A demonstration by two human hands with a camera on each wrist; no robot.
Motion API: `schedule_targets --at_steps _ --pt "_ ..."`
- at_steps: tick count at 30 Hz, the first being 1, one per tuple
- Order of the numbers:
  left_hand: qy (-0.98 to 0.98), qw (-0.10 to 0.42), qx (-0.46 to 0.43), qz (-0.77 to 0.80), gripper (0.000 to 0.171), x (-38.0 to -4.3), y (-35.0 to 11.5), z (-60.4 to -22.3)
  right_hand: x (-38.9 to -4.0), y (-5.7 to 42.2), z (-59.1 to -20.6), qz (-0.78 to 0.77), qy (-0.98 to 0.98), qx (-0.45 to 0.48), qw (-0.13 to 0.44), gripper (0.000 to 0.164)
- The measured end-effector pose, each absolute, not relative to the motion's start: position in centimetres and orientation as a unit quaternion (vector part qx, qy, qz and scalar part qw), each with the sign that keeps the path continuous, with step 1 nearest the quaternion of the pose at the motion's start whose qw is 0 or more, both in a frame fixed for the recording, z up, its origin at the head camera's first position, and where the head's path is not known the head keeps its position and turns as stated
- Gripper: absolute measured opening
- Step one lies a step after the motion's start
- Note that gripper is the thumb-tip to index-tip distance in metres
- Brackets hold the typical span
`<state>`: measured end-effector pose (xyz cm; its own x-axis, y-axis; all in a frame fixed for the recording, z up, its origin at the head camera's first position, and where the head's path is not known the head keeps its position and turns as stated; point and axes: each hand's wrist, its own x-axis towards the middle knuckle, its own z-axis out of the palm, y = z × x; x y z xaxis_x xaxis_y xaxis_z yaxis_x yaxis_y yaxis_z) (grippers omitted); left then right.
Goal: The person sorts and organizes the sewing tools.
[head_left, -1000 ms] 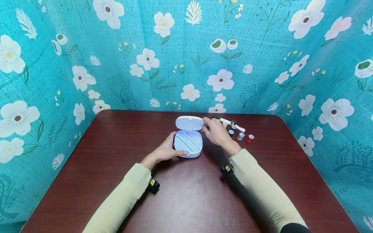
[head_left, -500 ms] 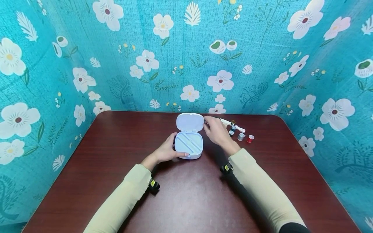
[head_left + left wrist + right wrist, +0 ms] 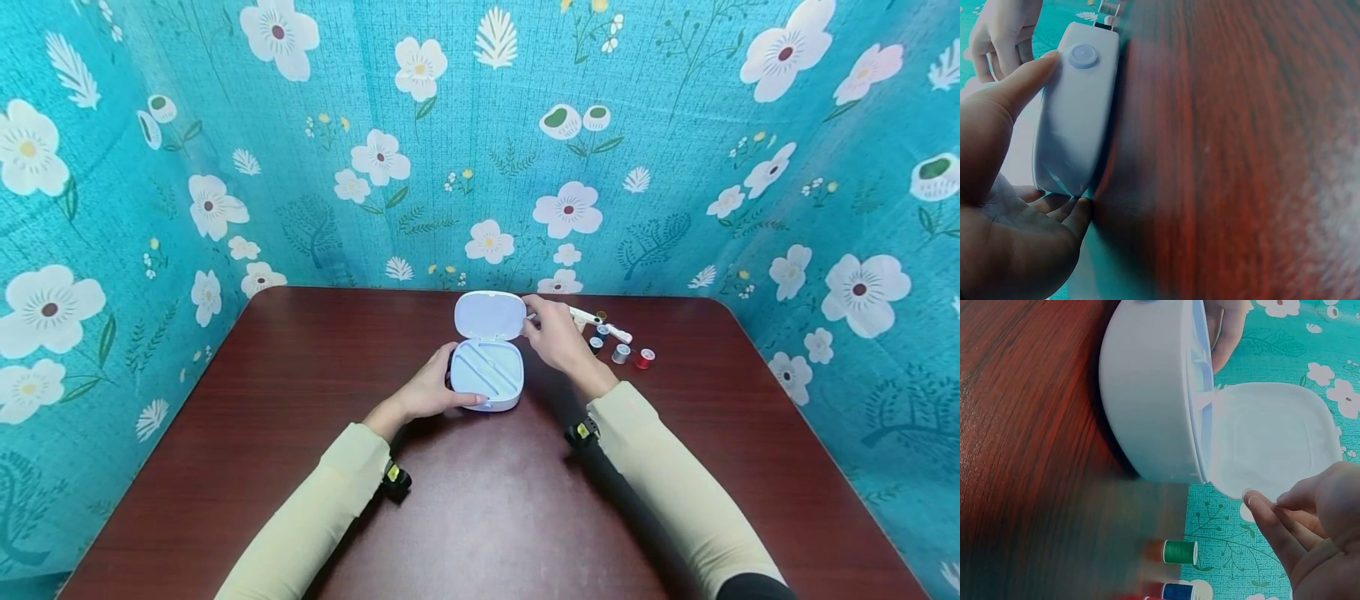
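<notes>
A pale lavender-white sewing box (image 3: 487,371) stands on the table with its lid (image 3: 491,316) raised at the back. Inside lies a tray with slanted dividers. My left hand (image 3: 433,385) grips the box's left side, its thumb on the front beside a round button (image 3: 1084,56) and its fingers under the side. My right hand (image 3: 553,329) is at the lid's right edge. In the right wrist view, its fingertips (image 3: 1250,497) are loosely bent at the lid's rim; nothing shows between thumb and fingers, and contact with the rim is hard to judge.
Right of the box lie several thread spools, among them a red spool (image 3: 645,358), a grey spool (image 3: 621,353) and a green spool (image 3: 1179,552). A slim white tool (image 3: 618,333) lies by them. A flowered turquoise cloth (image 3: 420,167) hangs beyond the table.
The lid has tipped further back, mostly during the first half second. My right hand stays near the lid's edge, its fingertips now slightly shifted. My left hand keeps its grip.
</notes>
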<state>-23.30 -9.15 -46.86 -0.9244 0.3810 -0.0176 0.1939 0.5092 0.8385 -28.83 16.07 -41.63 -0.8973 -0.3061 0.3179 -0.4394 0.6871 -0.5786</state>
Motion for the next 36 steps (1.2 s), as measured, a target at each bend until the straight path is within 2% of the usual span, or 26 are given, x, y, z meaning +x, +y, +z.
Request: schedule_targets --at_steps 4,16,36 --pt "0.864 0.095 0.172 0.464 0.103 -23.34 -9.14 -46.94 -28.78 16.12 -41.7 0.345 -0.911 0.204 0.098 0.037" --pt "0.866 0.094 0.166 0.463 0.103 -23.42 -9.09 -46.96 -28.95 16.4 -41.79 0.304 -0.916 0.248 0.09 0.067" --pt "0.87 0.106 0.178 0.448 0.109 -23.55 -9.07 -46.71 -29.01 16.59 -41.58 0.276 -0.924 0.263 0.044 0.078"
